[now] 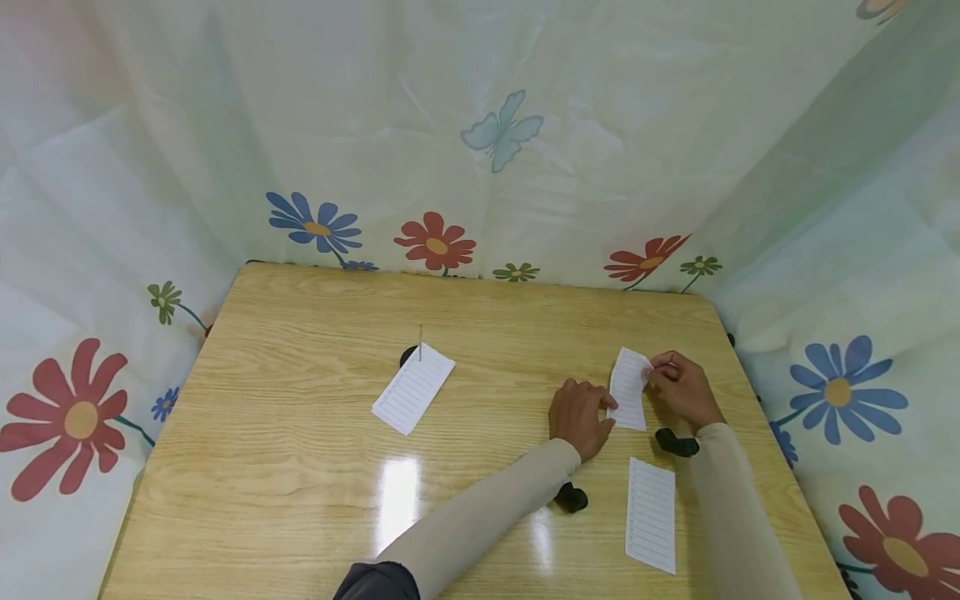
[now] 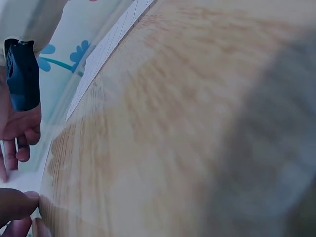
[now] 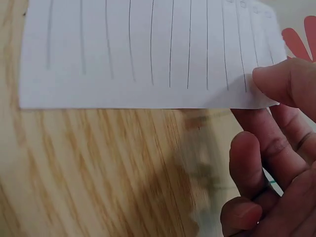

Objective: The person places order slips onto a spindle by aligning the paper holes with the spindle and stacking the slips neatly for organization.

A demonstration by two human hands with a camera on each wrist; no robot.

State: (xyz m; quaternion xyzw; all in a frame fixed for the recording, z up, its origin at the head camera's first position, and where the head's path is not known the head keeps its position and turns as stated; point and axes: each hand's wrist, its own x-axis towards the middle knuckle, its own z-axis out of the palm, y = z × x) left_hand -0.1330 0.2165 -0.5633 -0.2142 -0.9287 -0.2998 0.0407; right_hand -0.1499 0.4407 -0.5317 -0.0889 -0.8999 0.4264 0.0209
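Observation:
A white lined slip of paper (image 1: 628, 392) is between both hands at the right of the table. My right hand (image 1: 684, 390) pinches its right edge, the thumb (image 3: 284, 84) lying over the printed lines and fingers beneath. At the lower left corner of the slip, my left hand (image 1: 582, 417) pinches the edge between thumb (image 2: 19, 203) and fingers. The slip's upper end bends up in the right hand's hold. Nearer the front lies a second lined slip (image 1: 650, 515), flat on the wood.
Farther left, a third slip (image 1: 414, 390) overlaps the black round base (image 1: 408, 356) of a bill spike, whose thin metal rod (image 1: 421, 340) stands upright. The wooden table (image 1: 285, 467) is bordered by a flower-patterned curtain (image 1: 360, 125). Black wrist cameras (image 1: 677, 442) sit at both wrists.

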